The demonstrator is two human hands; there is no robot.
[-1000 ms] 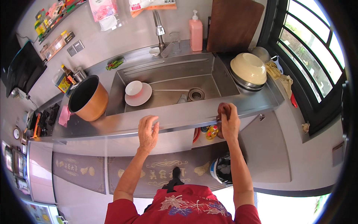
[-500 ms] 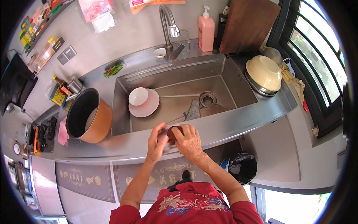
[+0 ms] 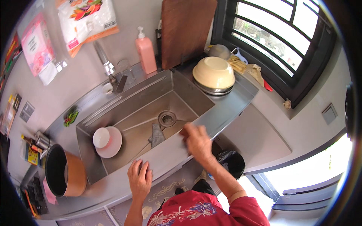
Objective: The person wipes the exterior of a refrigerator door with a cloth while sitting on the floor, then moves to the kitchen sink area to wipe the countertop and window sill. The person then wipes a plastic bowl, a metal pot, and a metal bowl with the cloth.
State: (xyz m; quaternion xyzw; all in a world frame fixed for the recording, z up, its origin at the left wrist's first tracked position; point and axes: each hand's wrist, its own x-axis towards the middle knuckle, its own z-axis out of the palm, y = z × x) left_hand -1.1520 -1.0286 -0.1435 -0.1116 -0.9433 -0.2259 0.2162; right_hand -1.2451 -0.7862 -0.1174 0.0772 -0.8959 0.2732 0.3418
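Both hands on the front edge of the sink, right hand over the rim.

Right hand [image 3: 197, 141] lay on the front rim of the sink [image 3: 177, 148], fingers blurred; could not tell whether it gripped anything. Left hand [image 3: 139, 177] was pressed flat and empty on the same rim, toward its left end. A grey cloth [image 3: 156, 135] lay on the sink bottom just inward of the right hand, long axis running from the drain [image 3: 167, 118] toward the front rim. Right hand was nearer to it. A white bowl on a plate [image 3: 107, 140] sat at the sink's left end.
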